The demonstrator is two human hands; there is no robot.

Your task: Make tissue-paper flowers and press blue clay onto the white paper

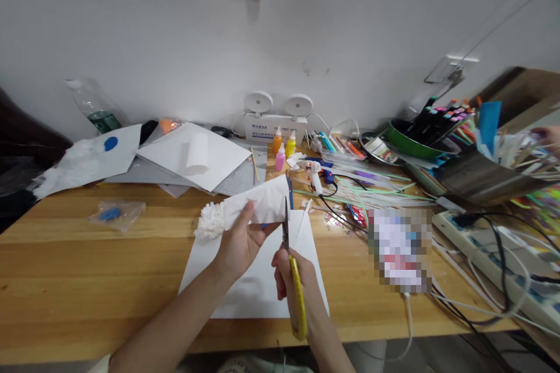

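Left hand (238, 247) pinching a white tissue piece (266, 198), thumb on top, fingers mostly hidden underneath. Right hand (308, 281) wrapped round the yellow handle of the scissors (298, 303), fingers curled. Head view is all there is.

Location: tissue is held up over the far side of a white sheet (245, 297), which lies mid-width on the tabletop (109, 285), close to the near edge.

Progress: heap of small white bits (210, 221) by the sheet's far-left corner, touching or just beside the tissue's left end, can't tell which. Looks like finished cuttings, my read. Piece in hand is sizeable, so I'd judge cutting only part done. Visible part of the sheet has nothing stuck on it. White roll (198, 154) on card toward the far edge, left of middle, probably spare stock.

Orientation: tissue's long axis runs roughly along the far edge, right end angled a bit away from the near edge. Scissors about square to that: tips toward the far edge, handle toward the near edge. Blades sit at the tissue's right end; can't tell whether they're biting or just alongside. Something blue shows under the tissue, not identifiable.
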